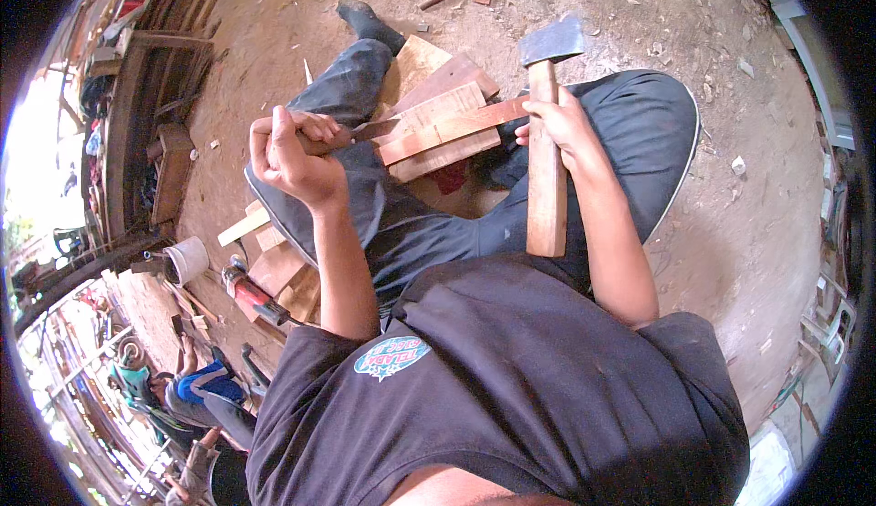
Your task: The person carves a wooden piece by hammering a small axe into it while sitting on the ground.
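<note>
My left hand (299, 152) is closed around the brown wooden handle of a chisel (379, 128). Its dark blade points right, over the wood pieces between my legs. In my right hand (563, 125) is a hatchet (546, 198), with a grey metal head at the far end and a thick squared handle running back toward my belly. A narrow reddish wood strip (452, 130) slants up to the right, its far end meeting my right fingers; whether they also grip it I cannot tell. Beneath the strip lies a paler wood block (447, 156).
More boards (452, 82) fan out beyond the strip. Beside my left thigh lie a red power tool (251, 294), wood offcuts (276, 269) and a white bucket (186, 260). Stacked timber (137, 132) lines the left side. Another person (212, 387) sits at lower left. Chips dot the dirt floor (730, 223).
</note>
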### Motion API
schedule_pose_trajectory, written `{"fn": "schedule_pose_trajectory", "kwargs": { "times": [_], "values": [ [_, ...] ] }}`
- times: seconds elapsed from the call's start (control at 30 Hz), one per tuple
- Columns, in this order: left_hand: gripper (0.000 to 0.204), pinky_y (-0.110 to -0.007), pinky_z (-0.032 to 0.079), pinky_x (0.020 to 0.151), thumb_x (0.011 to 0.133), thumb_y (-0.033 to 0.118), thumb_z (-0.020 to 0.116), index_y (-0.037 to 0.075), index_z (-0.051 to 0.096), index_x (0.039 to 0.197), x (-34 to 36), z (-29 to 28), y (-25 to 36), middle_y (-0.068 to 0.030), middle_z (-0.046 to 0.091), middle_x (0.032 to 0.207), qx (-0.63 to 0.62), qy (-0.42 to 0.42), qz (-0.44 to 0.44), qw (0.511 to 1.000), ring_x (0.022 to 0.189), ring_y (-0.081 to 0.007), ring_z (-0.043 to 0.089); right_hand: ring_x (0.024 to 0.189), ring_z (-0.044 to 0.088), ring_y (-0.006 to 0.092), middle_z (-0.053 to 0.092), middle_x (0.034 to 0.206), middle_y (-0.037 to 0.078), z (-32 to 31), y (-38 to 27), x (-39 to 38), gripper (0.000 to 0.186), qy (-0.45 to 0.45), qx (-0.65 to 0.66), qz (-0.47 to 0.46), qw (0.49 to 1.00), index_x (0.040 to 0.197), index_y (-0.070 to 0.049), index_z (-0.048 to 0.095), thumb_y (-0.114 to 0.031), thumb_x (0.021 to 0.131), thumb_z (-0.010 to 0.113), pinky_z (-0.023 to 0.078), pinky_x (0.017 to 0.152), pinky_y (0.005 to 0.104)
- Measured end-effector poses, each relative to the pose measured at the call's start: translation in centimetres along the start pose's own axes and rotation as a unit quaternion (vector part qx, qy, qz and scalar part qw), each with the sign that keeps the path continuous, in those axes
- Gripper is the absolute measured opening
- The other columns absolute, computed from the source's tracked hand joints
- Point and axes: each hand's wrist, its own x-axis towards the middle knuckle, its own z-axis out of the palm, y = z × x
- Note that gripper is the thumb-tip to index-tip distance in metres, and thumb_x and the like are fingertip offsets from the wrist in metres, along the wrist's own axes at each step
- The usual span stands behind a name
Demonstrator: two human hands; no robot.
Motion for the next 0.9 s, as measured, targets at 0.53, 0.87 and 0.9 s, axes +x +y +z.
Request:
{"fn": "schedule_pose_trajectory", "kwargs": {
  "times": [0.53, 0.87, 0.9],
  "values": [
    [0.018, -0.035, 0.051, 0.064, 0.091, 0.006, 0.063, 0.007, 0.047, 0.084, -3.5, -3.3, 1.6, -0.007, 0.052, 0.069, 0.027, 0.036, -0.066, 0.997, 0.063, -0.0167, 0.054, 0.058, 0.066, 0.0239, 0.06, 0.089, 0.016, 4.4, 1.1, -0.5, 0.038, -0.061, -0.08, 0.026, 0.995, 0.123, 0.0, 0.045, -0.005, 0.088, 0.059, 0.059, 0.05, 0.0376],
    [0.018, -0.037, 0.054, 0.078, 0.089, -0.002, 0.058, 0.005, 0.045, 0.1, -5.3, -3.3, 0.2, -0.0106, 0.059, 0.087, -0.006, 0.028, -0.052, 0.998, 0.079, -0.0198, 0.061, 0.059, 0.066, 0.0234, 0.06, 0.089, 0.015, 4.9, 1.7, -1.5, 0.035, -0.03, -0.083, -0.014, 0.996, 0.12, 0.001, 0.044, -0.009, 0.09, 0.061, 0.059, 0.05, 0.0367],
    [0.018, -0.035, 0.054, 0.077, 0.09, -0.001, 0.059, 0.005, 0.046, 0.1, -5.3, -3.5, -0.1, -0.0102, 0.061, 0.088, 0.019, 0.025, -0.045, 0.998, 0.078, -0.0195, 0.064, 0.059, 0.066, 0.0233, 0.06, 0.089, 0.015, 5.1, 1.8, -1.7, 0.035, -0.04, -0.075, -0.025, 0.996, 0.119, 0.001, 0.044, -0.009, 0.09, 0.061, 0.059, 0.05, 0.0365]
  ]
}}
